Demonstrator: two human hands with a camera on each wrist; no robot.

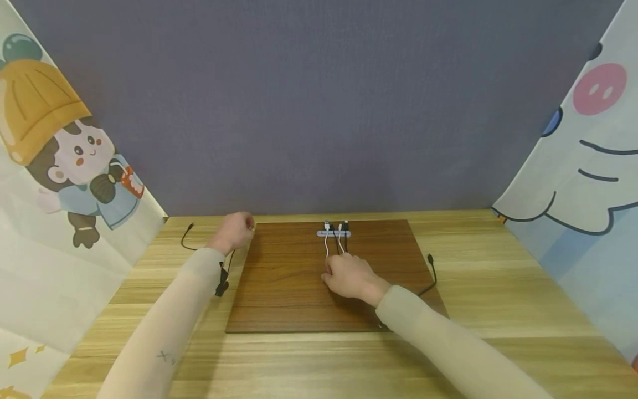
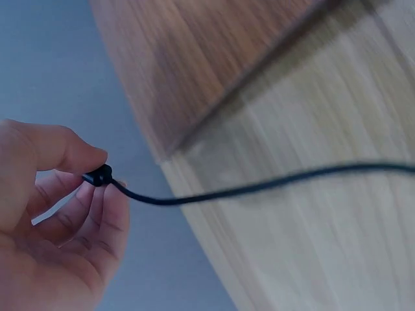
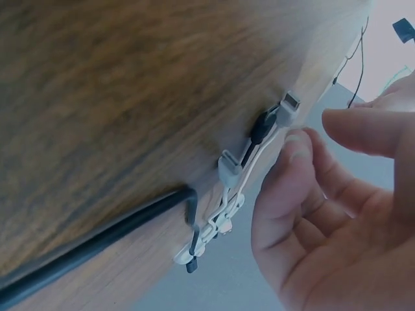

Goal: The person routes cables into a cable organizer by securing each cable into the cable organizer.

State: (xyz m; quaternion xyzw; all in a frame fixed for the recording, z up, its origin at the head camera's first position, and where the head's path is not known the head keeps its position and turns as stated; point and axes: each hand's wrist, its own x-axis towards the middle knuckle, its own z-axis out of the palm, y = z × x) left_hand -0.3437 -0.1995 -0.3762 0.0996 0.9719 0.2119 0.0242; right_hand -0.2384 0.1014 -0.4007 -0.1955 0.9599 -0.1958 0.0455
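In the left wrist view, my left hand (image 1: 235,230) pinches the black plug (image 2: 98,175) of a thin black cable (image 2: 259,188) between thumb and fingers, beside the far left corner of the brown board (image 1: 279,288). My right hand (image 1: 351,277) is over the middle of the board. Its thumb stands apart from its bent fingers, with nothing gripped between them. Close to those fingertips are a white USB plug (image 3: 288,109) and a black plug (image 3: 262,126); another white plug (image 3: 228,168) lies nearby. Their cables run through a pale cable holder (image 1: 320,234) at the board's far edge.
A black strap or bundle (image 1: 222,284) hangs by the left forearm. One black cable end (image 1: 189,226) lies at the far left of the wooden table (image 1: 498,277), another black plug (image 1: 431,259) right of the board. A grey wall (image 1: 319,111) rises behind.
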